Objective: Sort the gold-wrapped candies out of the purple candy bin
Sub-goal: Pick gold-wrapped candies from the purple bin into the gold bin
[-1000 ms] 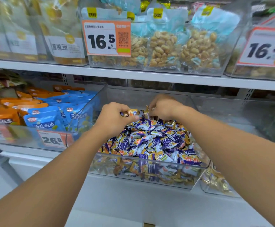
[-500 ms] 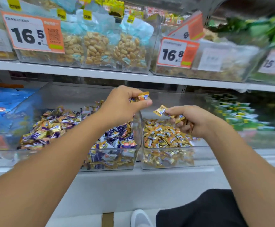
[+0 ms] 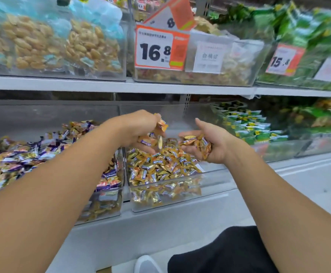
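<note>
While a white shoe [image 3: 147, 264] and a black trouser leg [image 3: 225, 253] show at the bottom, nearest to the camera, both forearms reach forward to the gold candy bin [image 3: 172, 201], a clear box on the lower shelf [image 3: 180, 219]. The left hand [image 3: 139, 133] hovers above the back left part of this bin, its fingers loosely released and pointing down; gold-wrapped candies [image 3: 161, 125] are at its fingertips and one piece [image 3: 160, 142] is in the air below it. The right hand [image 3: 210, 142] is above the back right part of the bin, palm up and cupped, with several gold candies [image 3: 199, 143] lying in it. Inside the bin lies a heap of gold candies [image 3: 160, 166]. Just left of this bin, touching its wall, stands the purple candy bin [image 3: 109, 201], where purple and gold pieces are mixed. Right of the gold bin are green packets [image 3: 247, 125]. Above it, on the upper shelf [image 3: 121, 85], stand a price tag "16.8" [image 3: 156, 51] and bags of nuts [image 3: 62, 42].
</note>
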`<action>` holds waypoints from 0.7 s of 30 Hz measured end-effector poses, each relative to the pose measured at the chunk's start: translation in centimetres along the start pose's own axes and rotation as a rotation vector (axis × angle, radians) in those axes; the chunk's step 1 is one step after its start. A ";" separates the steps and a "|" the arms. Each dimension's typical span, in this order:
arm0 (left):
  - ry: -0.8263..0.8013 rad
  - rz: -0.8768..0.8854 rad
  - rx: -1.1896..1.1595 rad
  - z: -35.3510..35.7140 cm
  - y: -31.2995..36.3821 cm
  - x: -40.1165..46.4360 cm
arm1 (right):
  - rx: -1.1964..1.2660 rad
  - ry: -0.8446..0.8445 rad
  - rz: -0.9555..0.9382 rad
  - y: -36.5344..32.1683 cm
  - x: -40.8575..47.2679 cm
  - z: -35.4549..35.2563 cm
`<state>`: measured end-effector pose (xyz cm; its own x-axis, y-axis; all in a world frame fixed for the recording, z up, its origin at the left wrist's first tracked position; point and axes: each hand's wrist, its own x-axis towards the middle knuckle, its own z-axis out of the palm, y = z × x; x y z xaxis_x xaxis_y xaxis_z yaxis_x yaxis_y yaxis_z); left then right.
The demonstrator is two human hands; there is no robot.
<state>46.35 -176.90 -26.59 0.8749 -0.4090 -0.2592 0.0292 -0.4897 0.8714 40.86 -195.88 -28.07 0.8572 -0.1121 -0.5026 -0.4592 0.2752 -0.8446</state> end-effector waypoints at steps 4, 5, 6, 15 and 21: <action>-0.035 -0.037 -0.052 -0.2 0.3 0.4 | 0.143 0.033 0.001 0.0 0.7 -0.9; -0.032 -0.035 -0.021 -0.3 0.1 0.6 | 0.177 0.042 0.002 0.0 1.0 -1.0; -0.030 -0.031 0.013 -0.4 0.0 0.8 | 0.208 0.050 0.002 -0.1 1.2 -1.0; 0.135 0.233 0.357 0.7 -1.4 2.3 | 0.194 0.065 -0.073 -0.3 1.1 -0.6; 0.271 0.531 0.495 0.8 -1.2 -0.3 | 0.101 -0.050 -0.140 0.1 1.5 -0.2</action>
<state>45.70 -176.82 -27.89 0.8007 -0.5138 0.3080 -0.5909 -0.5935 0.5464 42.08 -196.16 -28.97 0.9226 -0.1094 -0.3698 -0.3113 0.3550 -0.8815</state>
